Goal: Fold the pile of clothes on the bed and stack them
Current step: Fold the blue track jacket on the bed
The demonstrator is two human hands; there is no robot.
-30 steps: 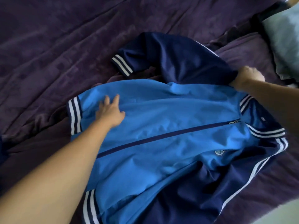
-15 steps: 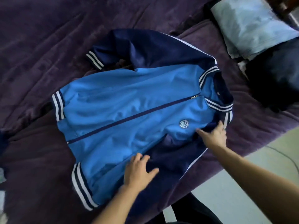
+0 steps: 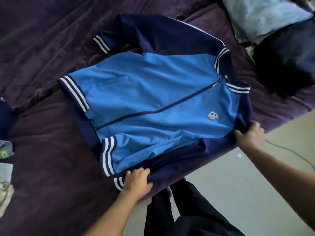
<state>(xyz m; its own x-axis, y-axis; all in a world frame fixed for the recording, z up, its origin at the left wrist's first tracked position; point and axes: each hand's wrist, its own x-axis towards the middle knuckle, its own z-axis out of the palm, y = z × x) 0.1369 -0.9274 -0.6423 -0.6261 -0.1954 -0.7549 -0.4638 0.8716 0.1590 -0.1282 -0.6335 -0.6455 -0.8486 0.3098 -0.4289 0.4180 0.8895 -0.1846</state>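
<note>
Blue jacket (image 3: 153, 103) lies zip-side up, flat on the bed (image 3: 51, 184), collar to the right. Its near sleeve (image 3: 196, 155) runs along the bed edge, cuff at the left grip (image 3: 136, 182), shoulder at the right grip (image 3: 249, 137). Both grips curl onto the navy fabric, though the left's hold is partly hidden, probably a pinch. The jacket body lies beyond both, so the fold likely goes away from the person

The jacket (image 3: 153, 99) shows a bright blue body, navy sleeves (image 3: 153, 34) and a navy zip line (image 3: 153, 111). Its collar (image 3: 220, 59), cuffs (image 3: 101, 44) and hem (image 3: 75, 92) are banded in navy and white stripes, and a round white-and-grey badge (image 3: 213, 115) sits on the chest. The bed cover (image 3: 42, 40) is plain dark purple, the folded garment (image 3: 260, 16) pale blue-grey, the second garment (image 3: 286, 65) near-black navy, the floor (image 3: 238, 184) pale beige.
</note>
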